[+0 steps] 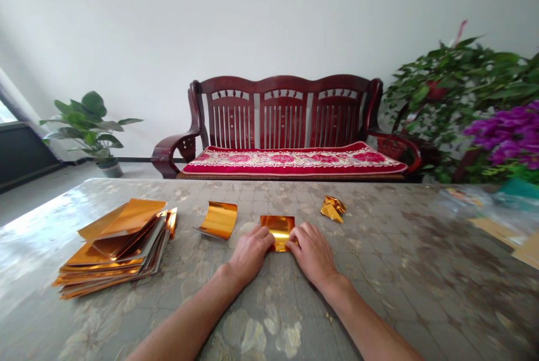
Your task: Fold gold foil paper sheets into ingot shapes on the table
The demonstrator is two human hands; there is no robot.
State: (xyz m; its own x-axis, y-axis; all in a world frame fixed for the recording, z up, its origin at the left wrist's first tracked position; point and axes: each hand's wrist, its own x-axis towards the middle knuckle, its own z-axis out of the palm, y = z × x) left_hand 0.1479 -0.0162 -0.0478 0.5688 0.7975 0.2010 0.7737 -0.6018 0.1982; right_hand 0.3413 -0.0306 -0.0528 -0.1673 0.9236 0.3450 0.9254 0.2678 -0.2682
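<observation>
A small rectangle of shiny gold foil paper lies on the table in front of me. My left hand has its fingers closed on the left edge of this sheet, and my right hand grips the right edge the same way. The fingertips partly cover both sides of the paper. Just left of my left hand rests a curled gold foil sheet, its ends bent upward. Beyond my right hand is a crumpled or folded piece of gold foil.
At the left stands an uneven stack of gold foil sheets on the patterned table. Clear plastic packaging and brown card lie at the right. Behind the table are a wooden bench and potted plants.
</observation>
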